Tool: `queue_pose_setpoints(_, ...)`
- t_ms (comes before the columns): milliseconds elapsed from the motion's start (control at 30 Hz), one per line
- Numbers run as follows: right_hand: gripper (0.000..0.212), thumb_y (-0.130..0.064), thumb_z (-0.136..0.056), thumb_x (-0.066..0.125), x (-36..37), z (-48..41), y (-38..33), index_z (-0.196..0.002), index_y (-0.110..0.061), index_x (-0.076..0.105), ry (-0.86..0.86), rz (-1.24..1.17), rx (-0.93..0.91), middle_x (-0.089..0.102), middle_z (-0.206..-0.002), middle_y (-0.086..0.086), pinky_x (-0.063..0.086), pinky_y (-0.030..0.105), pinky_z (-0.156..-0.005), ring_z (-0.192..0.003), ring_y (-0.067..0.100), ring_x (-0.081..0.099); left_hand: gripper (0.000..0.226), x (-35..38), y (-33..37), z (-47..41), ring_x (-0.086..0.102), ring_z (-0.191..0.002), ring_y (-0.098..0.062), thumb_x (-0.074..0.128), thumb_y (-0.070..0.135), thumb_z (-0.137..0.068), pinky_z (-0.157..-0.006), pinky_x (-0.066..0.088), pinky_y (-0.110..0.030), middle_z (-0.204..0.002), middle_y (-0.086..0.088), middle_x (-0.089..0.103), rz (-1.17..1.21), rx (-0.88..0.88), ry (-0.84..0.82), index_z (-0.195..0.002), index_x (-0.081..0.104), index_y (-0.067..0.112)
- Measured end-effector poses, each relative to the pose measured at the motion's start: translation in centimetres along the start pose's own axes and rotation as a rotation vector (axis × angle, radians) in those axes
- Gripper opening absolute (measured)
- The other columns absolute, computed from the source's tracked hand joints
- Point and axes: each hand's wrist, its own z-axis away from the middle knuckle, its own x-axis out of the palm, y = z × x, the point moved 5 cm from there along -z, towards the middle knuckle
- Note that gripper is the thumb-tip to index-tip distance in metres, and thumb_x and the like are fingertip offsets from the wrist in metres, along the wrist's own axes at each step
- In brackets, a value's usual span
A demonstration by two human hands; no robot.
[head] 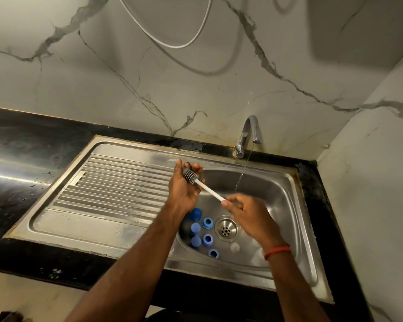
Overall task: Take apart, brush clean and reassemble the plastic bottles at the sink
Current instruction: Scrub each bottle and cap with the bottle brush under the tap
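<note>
In the steel sink basin (277,205), below both hands: 3 blue dome caps (195,228) beside the left wrist, 3 blue rings (207,223) just right of them, a round drain strainer (226,228) between the 2 wrists, a pale translucent piece (235,246) near the right wrist.

Cupping the grey ribbed head of the bottle brush (207,188) in the left hand (184,189), fingers curled round it. Pinching the end of the white handle with the right hand (247,212). Long axis slanted: head up and to the left, handle down and to the right.

Beyond the right hand, a thin water stream (241,175) from the chrome tap (249,133).
</note>
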Motion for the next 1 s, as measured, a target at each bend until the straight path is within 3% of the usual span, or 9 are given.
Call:
queue_pose_setpoints(100, 0.023, -0.042, -0.089, 0.069, -0.6, 1.1, -1.3, -0.105, -0.025, 0.067, 0.464, 0.56, -0.348, 0.062, -0.086, -0.006, 0.047, 0.026, -0.056, -0.072, 0.015, 0.059, 0.032, -0.2, 0.2, -0.1, 0.066, -0.086, -0.017, 0.053, 0.05, -0.099, -0.089, 0.048, -0.036, -0.084, 0.001, 0.067, 0.023, 0.025, 0.072, -0.08, 0.062, 0.025)
queue_pose_setpoints(200, 0.024, -0.039, -0.101, 0.052, -0.6, 1.9, -2.1, -0.101, -0.022, 0.069, 0.582, 0.689, -0.51, 0.063, -0.076, -0.006, 0.039, 0.027, -0.053, -0.066, 0.016, 0.053, 0.029, -0.3, 0.1, 0.0, 0.066, -0.086, -0.018, 0.055, 0.047, -0.098, -0.092, 0.047, -0.038, -0.083, 0.0, 0.066, -0.002, 0.035, 0.079, -0.08, 0.061, 0.024)
queue_pose_setpoints(267, 0.028, -0.038, -0.102, 0.048, -0.8, 1.3, -1.7, -0.095, -0.023, 0.07, 0.46, 0.569, -0.422, 0.062, -0.067, -0.004, 0.038, 0.028, -0.049, -0.057, 0.015, 0.051, 0.028, 0.2, 0.4, 0.2, 0.064, -0.083, -0.019, 0.056, 0.043, -0.098, -0.089, 0.047, -0.039, -0.078, -0.001, 0.063, -0.003, 0.039, 0.041, -0.079, 0.06, 0.022)
queue_pose_setpoints(400, 0.037, -0.037, -0.101, 0.054, 0.7, 0.4, 1.2, -0.088, -0.009, 0.074, -0.323, -0.494, 0.171, 0.054, -0.059, 0.007, 0.029, 0.022, -0.038, -0.042, 0.011, 0.037, 0.033, 0.7, 0.5, 0.6, 0.062, -0.076, -0.018, 0.052, 0.039, -0.101, -0.078, 0.048, -0.037, -0.071, 0.0, 0.057, -0.034, 0.035, -0.045, -0.073, 0.054, 0.021)
queue_pose_setpoints(500, 0.04, -0.038, -0.101, 0.053, 0.3, 0.5, 1.8, -0.093, -0.005, 0.074, -0.428, -0.604, 0.207, 0.05, -0.056, 0.004, 0.026, 0.018, -0.035, -0.041, 0.009, 0.034, 0.036, 1.0, 0.1, 0.9, 0.063, -0.076, -0.018, 0.049, 0.039, -0.103, -0.08, 0.048, -0.037, -0.07, 0.0, 0.058, -0.038, 0.017, -0.033, -0.072, 0.055, 0.022)
queue_pose_setpoints(633, 0.03, -0.038, -0.1, 0.055, -0.8, 0.0, 0.4, -0.089, -0.015, 0.071, -0.089, 0.027, -0.126, 0.062, -0.062, 0.0, 0.046, 0.03, -0.049, -0.054, 0.018, 0.057, 0.033, 0.4, 0.1, 0.2, 0.059, -0.074, -0.016, 0.051, 0.037, -0.103, -0.078, 0.05, -0.033, -0.074, 0.0, 0.057, 0.087, 0.023, 0.135, -0.075, 0.057, 0.021)
queue_pose_setpoints(767, 0.017, -0.041, -0.09, 0.068, -1.8, 1.5, -0.3, -0.093, -0.024, 0.071, 0.377, 0.677, -0.44, 0.055, -0.064, -0.007, 0.029, 0.021, -0.047, -0.055, 0.012, 0.051, 0.034, -0.7, 0.7, -0.2, 0.062, -0.071, -0.016, 0.052, 0.045, -0.102, -0.087, 0.053, -0.036, -0.073, 0.001, 0.062, 0.094, 0.055, 0.253, -0.078, 0.059, 0.021)
queue_pose_setpoints(900, 0.014, -0.039, -0.089, 0.072, -3.9, 1.3, 1.4, -0.096, -0.028, 0.073, 0.386, 0.41, -0.377, 0.062, -0.07, -0.008, 0.037, 0.019, -0.053, -0.061, 0.011, 0.058, 0.045, -1.5, 2.1, -0.2, 0.06, -0.068, -0.013, 0.049, 0.065, -0.095, -0.07, 0.047, -0.031, -0.075, 0.004, 0.063, 0.029, 0.068, 0.259, -0.086, 0.062, 0.023)
queue_pose_setpoints(1000, 0.014, -0.04, -0.092, 0.066, -4.0, 1.3, 2.0, -0.094, -0.029, 0.073, 0.332, 0.245, -0.298, 0.062, -0.069, -0.013, 0.04, 0.017, -0.055, -0.062, 0.005, 0.058, 0.045, -1.1, 0.9, 0.0, 0.054, -0.07, -0.016, 0.039, 0.058, -0.097, -0.068, 0.042, -0.032, -0.076, -0.001, 0.06, 0.042, 0.004, 0.13, -0.088, 0.061, 0.02)
